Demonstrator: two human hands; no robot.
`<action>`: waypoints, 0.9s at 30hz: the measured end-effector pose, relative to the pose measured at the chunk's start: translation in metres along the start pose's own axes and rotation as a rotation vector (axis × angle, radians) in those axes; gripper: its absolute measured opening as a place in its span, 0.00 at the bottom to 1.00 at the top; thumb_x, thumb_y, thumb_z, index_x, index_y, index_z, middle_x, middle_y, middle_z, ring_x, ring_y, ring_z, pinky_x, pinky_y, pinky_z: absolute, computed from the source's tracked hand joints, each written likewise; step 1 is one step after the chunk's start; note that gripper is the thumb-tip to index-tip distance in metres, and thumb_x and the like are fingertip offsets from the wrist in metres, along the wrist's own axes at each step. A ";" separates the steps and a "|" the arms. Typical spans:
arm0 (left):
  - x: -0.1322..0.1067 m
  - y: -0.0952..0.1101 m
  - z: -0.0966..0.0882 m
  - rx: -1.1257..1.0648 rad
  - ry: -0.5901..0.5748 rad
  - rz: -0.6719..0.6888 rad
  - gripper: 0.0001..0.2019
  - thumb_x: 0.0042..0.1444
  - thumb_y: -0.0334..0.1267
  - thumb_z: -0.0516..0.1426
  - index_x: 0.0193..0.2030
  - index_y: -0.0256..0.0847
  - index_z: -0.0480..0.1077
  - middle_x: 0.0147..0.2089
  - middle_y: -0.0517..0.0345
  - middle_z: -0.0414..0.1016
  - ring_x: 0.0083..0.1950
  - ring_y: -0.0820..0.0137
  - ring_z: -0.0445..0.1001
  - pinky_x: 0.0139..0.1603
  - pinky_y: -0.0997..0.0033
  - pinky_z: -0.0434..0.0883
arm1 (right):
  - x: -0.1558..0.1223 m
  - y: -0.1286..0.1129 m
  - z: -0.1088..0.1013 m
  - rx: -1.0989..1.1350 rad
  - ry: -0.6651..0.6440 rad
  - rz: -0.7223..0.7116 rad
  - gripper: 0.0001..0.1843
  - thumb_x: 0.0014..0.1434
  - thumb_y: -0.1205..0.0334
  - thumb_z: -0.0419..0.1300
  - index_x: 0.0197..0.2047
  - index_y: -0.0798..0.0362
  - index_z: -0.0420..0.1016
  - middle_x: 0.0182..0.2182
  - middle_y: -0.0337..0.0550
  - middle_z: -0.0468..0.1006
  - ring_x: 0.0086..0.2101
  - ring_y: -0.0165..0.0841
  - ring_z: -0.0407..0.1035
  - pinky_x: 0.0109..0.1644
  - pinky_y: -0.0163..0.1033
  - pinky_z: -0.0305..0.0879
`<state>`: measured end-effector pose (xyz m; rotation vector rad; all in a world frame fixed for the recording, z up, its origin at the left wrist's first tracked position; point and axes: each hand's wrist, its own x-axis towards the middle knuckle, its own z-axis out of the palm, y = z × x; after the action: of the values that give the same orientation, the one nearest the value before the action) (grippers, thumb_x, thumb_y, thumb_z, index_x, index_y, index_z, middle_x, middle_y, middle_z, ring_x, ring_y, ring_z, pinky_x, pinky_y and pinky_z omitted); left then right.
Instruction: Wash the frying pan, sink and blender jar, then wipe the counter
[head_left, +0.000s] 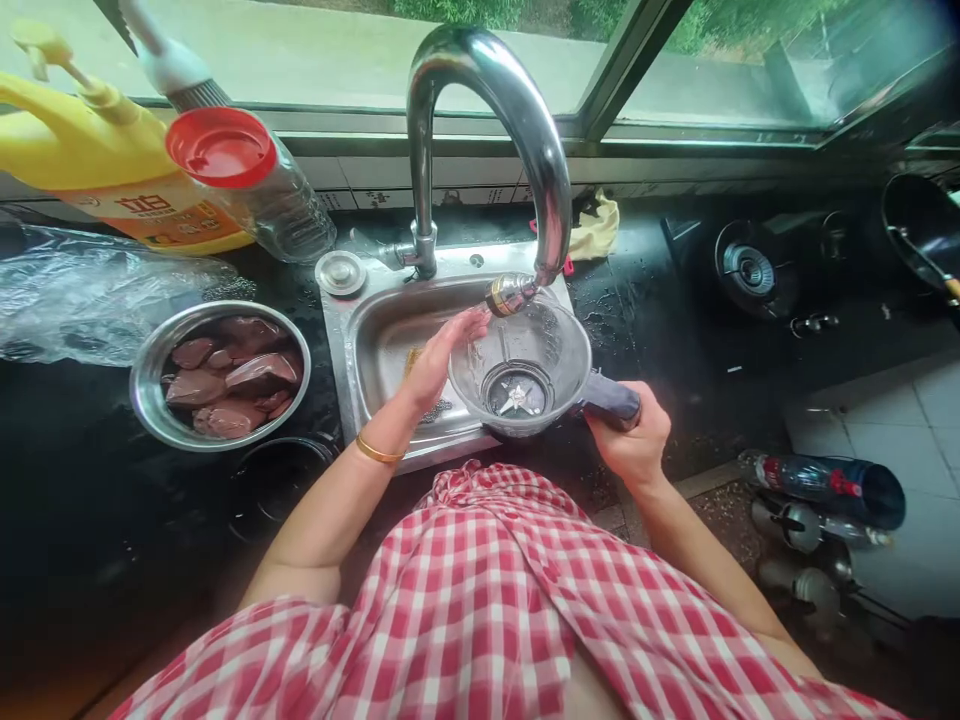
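Grey handle (pixel 611 400): it is grasped firmly by the fingers of the right hand (pixel 636 435), which are bent around it.
Blender jug (pixel 559 355): transparent, joined to this handle, just to the left of the right fingers; it is tilted, with its mouth towards the person, over the front right part of the sink.
Blades (pixel 519 398): metal, at the bottom of the jug, between the two hands.
Left hand (pixel 433 370): its fingers are stretched and grasp nothing, beside the jug's rim; if they touch it, I cannot tell.
Nozzle (pixel 510 295): just beside the left fingertips, at the end of the curved tap (pixel 420 170).
Sink (pixel 341 330): steel, below both the left fingers and the jug.
Black container (pixel 281 475): to the left of the left fingers and closer to the person.
Steel bowl (pixel 142 385): farther left of these fingers, on the black tabletop (pixel 67 470), with dark red meat pieces (pixel 229 385) inside.
Bottle (pixel 292 215): clear, red-lidded, beyond the left fingers to the left, near a yellow canister (pixel 142 180).
Burner (pixel 750 270): well apart from the right fingers, farther to the right.
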<state>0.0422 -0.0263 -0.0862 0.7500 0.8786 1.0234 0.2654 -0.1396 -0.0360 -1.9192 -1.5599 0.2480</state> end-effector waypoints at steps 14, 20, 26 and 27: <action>0.017 0.007 -0.007 0.012 -0.015 0.019 0.18 0.62 0.43 0.52 0.56 0.42 0.71 0.55 0.54 0.74 0.65 0.59 0.64 0.65 0.57 0.65 | -0.005 0.001 0.019 0.122 -0.015 0.101 0.10 0.46 0.56 0.61 0.32 0.50 0.66 0.21 0.34 0.71 0.22 0.31 0.65 0.28 0.36 0.65; 0.030 0.004 -0.023 0.258 -0.023 0.120 0.21 0.64 0.49 0.48 0.52 0.39 0.74 0.54 0.52 0.75 0.64 0.58 0.65 0.66 0.58 0.63 | -0.016 0.001 0.027 0.176 -0.027 0.120 0.11 0.46 0.55 0.61 0.31 0.49 0.66 0.20 0.35 0.71 0.22 0.32 0.65 0.28 0.37 0.66; 0.073 0.000 -0.080 0.501 0.369 0.281 0.26 0.59 0.48 0.57 0.63 0.44 0.61 0.66 0.51 0.60 0.70 0.61 0.55 0.70 0.61 0.52 | -0.015 -0.002 0.029 0.239 -0.098 0.124 0.10 0.46 0.55 0.62 0.30 0.50 0.66 0.21 0.35 0.72 0.22 0.30 0.65 0.27 0.35 0.66; 0.080 0.002 -0.090 0.516 0.439 0.283 0.30 0.57 0.47 0.58 0.65 0.45 0.58 0.68 0.50 0.57 0.71 0.61 0.52 0.70 0.62 0.51 | -0.013 -0.002 0.029 0.262 -0.118 0.122 0.10 0.47 0.56 0.62 0.30 0.50 0.67 0.22 0.35 0.73 0.23 0.30 0.66 0.28 0.35 0.65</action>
<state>-0.0174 0.0596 -0.1460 1.1278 1.4791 1.2533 0.2449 -0.1414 -0.0606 -1.8203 -1.4067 0.5975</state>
